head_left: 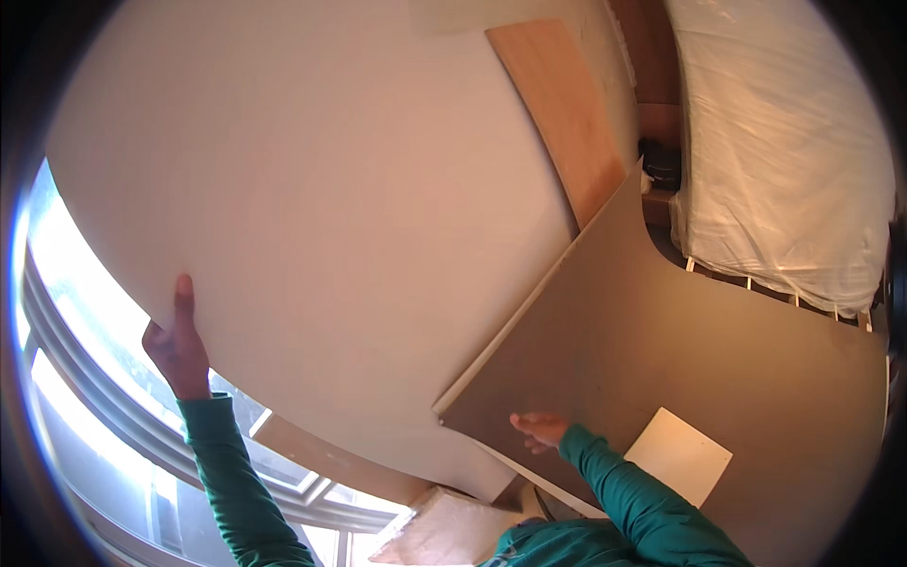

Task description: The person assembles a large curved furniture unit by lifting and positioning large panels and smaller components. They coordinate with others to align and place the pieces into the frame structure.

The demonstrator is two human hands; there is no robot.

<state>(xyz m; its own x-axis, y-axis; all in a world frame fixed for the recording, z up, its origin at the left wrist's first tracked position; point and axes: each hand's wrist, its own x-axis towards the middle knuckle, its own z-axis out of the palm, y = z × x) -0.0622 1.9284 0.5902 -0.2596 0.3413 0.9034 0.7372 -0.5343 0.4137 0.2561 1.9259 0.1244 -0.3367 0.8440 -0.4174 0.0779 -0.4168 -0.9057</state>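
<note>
My left hand grips the left edge of a large pale board. The thumb lies on the board's face, and the other fingers are partly hidden at its edge. Lower right, my right hand is held over a grey-brown sheet, near its left corner, with fingers extended and nothing visible in them. Whether it touches the sheet I cannot tell. A small cream square panel lies on the sheet beside my right forearm.
A narrow wooden board lies at the pale board's upper right. Further right is a plastic-wrapped mattress on slats, with a dark object beside it. Bright window frames run along the left. A plastic-covered item sits at the bottom.
</note>
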